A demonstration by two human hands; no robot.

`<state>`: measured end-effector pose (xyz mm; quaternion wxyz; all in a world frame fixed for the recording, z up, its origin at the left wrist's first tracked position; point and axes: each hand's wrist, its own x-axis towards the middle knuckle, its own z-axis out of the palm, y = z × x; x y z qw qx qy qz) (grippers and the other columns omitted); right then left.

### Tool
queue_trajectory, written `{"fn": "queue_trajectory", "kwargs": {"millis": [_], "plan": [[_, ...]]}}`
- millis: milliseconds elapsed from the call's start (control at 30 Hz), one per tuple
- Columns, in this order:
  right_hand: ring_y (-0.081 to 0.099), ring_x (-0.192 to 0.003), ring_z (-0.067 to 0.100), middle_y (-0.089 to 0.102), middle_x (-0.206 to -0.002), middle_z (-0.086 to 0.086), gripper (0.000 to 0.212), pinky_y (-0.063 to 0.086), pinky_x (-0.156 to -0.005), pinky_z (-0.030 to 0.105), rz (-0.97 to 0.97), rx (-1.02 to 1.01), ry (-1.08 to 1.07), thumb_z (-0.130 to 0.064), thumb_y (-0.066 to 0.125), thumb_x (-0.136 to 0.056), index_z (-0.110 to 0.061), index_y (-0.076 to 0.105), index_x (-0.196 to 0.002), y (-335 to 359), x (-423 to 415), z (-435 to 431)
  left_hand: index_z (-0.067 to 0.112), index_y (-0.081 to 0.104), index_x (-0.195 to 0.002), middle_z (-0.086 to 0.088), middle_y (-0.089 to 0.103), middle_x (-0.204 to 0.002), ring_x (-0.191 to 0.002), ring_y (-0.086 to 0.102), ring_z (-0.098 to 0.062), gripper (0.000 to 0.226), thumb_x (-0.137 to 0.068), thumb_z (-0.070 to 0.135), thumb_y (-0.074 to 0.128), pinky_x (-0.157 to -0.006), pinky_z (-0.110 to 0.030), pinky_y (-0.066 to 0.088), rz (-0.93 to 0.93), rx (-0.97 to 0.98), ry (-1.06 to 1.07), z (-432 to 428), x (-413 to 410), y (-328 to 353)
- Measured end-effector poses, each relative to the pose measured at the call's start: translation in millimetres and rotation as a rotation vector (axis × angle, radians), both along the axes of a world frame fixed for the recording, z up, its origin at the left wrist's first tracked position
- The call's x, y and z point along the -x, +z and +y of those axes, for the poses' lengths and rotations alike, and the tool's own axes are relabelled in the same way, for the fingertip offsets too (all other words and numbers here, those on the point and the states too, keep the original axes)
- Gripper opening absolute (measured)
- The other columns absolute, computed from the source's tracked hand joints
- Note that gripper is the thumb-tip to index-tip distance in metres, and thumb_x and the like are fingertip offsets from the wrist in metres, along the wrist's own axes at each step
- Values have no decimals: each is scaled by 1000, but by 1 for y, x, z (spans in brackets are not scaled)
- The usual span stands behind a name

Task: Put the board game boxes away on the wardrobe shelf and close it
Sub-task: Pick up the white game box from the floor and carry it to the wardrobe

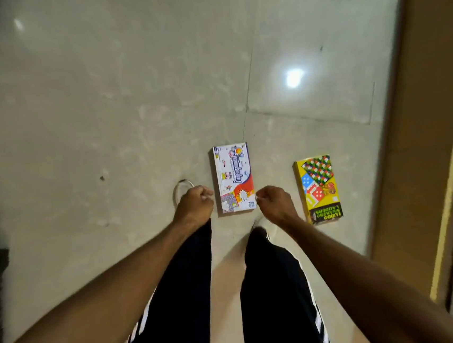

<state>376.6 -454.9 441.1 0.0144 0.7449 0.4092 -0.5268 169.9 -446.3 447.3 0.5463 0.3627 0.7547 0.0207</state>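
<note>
Head view: nothing is put away yet. White box [234,177] and yellow box [319,188] lie on the floor [102,100]; left hand [194,203] and right hand [274,202] hang above, each grip curled together, empty.

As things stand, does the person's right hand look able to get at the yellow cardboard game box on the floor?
Probably yes. The right hand holds nothing, and the yellow cardboard game box lies flat on bare floor just to its right, nothing between; bending down may be needed.
</note>
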Motion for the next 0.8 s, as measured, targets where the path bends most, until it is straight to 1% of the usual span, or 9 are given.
{"fn": "queue_trajectory", "kwargs": {"millis": [167,267,333,433,500,600,633,700,800], "plan": [[65,-106,30,73,-112,9,34,51,-91,33,-33,130,-133,-18,54,-75,-20,69,-106,-173,18,41,24,65,-82,-6,74,-90,-88,70,-27,16,-80,10,60,-73,-27,50,0,127,-126,50,-4,-184],[61,-113,31,67,-121,13,49,47,-94,32,-52,161,-139,-20,57,-76,-12,58,-124,-310,17,45,19,69,-98,-8,72,-109,-100,67,-28,21,-82,12,59,-82,-27,49,23,171,-161,61,-18,-313],[58,-114,38,61,-123,20,53,47,-93,38,-102,159,-125,-24,61,-74,-5,53,-123,-366,13,44,13,64,-113,-11,68,-119,-109,63,-31,34,-80,19,59,-93,-32,51,74,245,-153,59,-23,-363],[52,-113,44,54,-120,22,49,44,-94,45,-182,155,-164,-16,65,-76,-1,47,-119,-443,12,31,14,60,-100,-11,71,-111,-97,67,-32,44,-62,36,60,-88,-39,56,134,359,-50,38,-35,-440],[50,-109,42,55,-116,22,48,42,-92,42,-183,81,-171,-13,64,-75,0,47,-118,-458,15,23,14,60,-89,-4,74,-99,-81,69,-24,36,-61,36,63,-74,-31,58,181,332,60,29,-44,-444],[48,-102,35,60,-105,17,46,40,-82,36,-128,-37,-173,-17,61,-68,-6,53,-113,-458,18,21,11,59,-108,2,65,-99,-79,58,-18,36,-74,16,67,-48,-4,38,166,271,210,27,-55,-438],[47,-100,34,62,-102,15,43,39,-78,34,-110,-58,-178,-16,61,-67,-8,54,-109,-449,18,23,8,56,-113,-1,61,-102,-79,53,-17,39,-76,9,67,-44,-1,34,154,262,239,27,-56,-430],[46,-98,29,63,-98,11,39,34,-72,30,-76,-96,-213,-10,65,-68,-10,55,-106,-425,16,34,12,53,-113,-5,61,-113,-85,57,-19,46,-70,10,70,-54,0,38,122,226,274,34,-54,-407],[46,-101,24,63,-100,7,41,31,-72,26,-61,-160,-266,-10,67,-70,-14,56,-109,-351,8,66,29,50,-105,-6,63,-115,-98,65,-23,58,-51,27,71,-87,-36,55,81,126,245,58,-50,-353]]}}
